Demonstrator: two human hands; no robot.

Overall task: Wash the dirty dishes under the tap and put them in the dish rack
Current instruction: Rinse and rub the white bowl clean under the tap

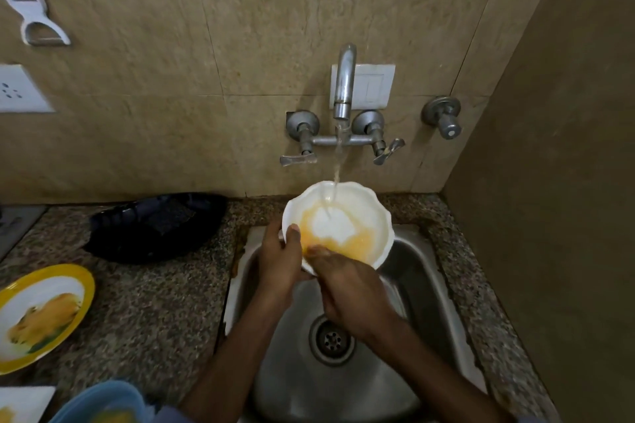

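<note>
A white scalloped bowl (pixel 357 206) smeared with yellow residue is held over the steel sink (pixel 422 271), tilted toward me. Water runs from the wall tap (pixel 344 82) into the bowl. My left hand (pixel 280 257) grips the bowl's left rim, thumb inside. My right hand (pixel 347 288) reaches over the near rim, its fingertips pressed on the yellow smear inside. A yellow-rimmed plate (pixel 44 312) with yellow food residue lies on the counter at the left. A blue container (pixel 99 402) with yellow residue sits at the bottom left edge.
A dark blue dish rack or basket (pixel 158 227) stands on the granite counter (pixel 147 312) left of the sink. The sink drain (pixel 331 340) is below my hands. A separate valve (pixel 445 118) sticks out of the wall at right. A side wall closes off the right.
</note>
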